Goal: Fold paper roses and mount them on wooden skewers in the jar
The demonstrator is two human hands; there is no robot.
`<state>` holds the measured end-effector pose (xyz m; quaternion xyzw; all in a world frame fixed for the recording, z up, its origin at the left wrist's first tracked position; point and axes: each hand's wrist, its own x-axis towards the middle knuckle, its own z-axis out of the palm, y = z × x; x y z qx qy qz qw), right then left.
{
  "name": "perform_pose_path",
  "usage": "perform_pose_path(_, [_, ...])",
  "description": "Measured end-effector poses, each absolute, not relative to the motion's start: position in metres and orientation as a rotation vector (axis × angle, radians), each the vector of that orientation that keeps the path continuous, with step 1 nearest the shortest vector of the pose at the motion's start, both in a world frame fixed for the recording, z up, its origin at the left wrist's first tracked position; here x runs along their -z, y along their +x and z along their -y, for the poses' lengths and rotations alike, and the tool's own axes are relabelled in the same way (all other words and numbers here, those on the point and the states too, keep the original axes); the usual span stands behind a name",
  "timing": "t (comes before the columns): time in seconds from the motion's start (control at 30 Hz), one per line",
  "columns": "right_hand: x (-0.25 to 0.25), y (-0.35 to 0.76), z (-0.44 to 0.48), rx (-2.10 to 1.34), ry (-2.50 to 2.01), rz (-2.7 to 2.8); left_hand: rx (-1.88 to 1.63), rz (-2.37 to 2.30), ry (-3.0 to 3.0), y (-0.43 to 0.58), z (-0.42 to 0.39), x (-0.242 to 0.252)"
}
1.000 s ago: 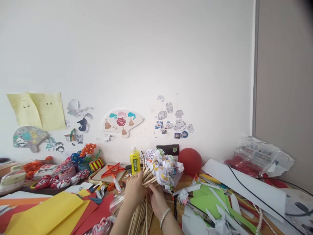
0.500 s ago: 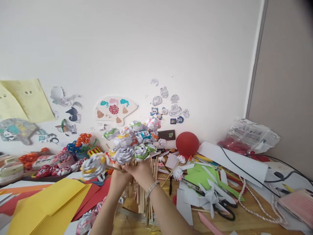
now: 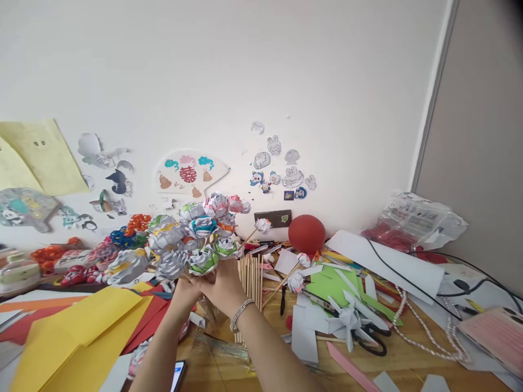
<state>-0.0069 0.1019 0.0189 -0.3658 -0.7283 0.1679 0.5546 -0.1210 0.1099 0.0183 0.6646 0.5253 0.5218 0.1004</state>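
Over the wooden table [image 3: 223, 375], at the middle of the head view, the left hand [image 3: 187, 291] and right hand [image 3: 223, 286] meet, both closed around a bunch of paper flowers [image 3: 196, 234] just beneath the blooms. Wooden sticks [image 3: 250, 277] show just beside the right hand; yellow paper [image 3: 77, 337] lies left, green paper [image 3: 330, 288] and scissors [image 3: 373, 340] right.

The flowers [image 3: 204, 226] are crinkled paper, the table [image 3: 408, 366] smooth wood.
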Motion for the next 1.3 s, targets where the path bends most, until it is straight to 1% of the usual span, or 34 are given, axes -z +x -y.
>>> perform_pose_path(0.13, [-0.018, -0.003, -0.099, -0.396, -0.891, 1.730, -1.509, -1.426, 1.785, -0.126, -0.109, -0.012])
perform_pose_path(0.4, [-0.032, 0.021, -0.100, -0.391, -0.844, 1.812, -1.517, -1.412, 1.682, -0.129, -0.110, -0.009])
perform_pose_path(0.63, [-0.030, 0.018, -0.100, -0.399, -0.763, 1.800, -1.480, -1.422, 1.621, -0.128, -0.108, -0.010])
perform_pose_path(0.9, [-0.030, 0.017, -0.100, -0.342, -0.805, 1.819, -1.462, -1.372, 1.606, -0.134, -0.111, -0.005])
perform_pose_path(1.03, [-0.031, 0.015, -0.097, -0.340, -0.843, 1.844, -1.451, -1.418, 1.632, -0.140, -0.112, -0.003])
perform_pose_path(1.3, [-0.036, 0.018, -0.098, -0.317, -0.730, 1.895, -1.449, -1.477, 1.645, -0.150, -0.113, 0.000])
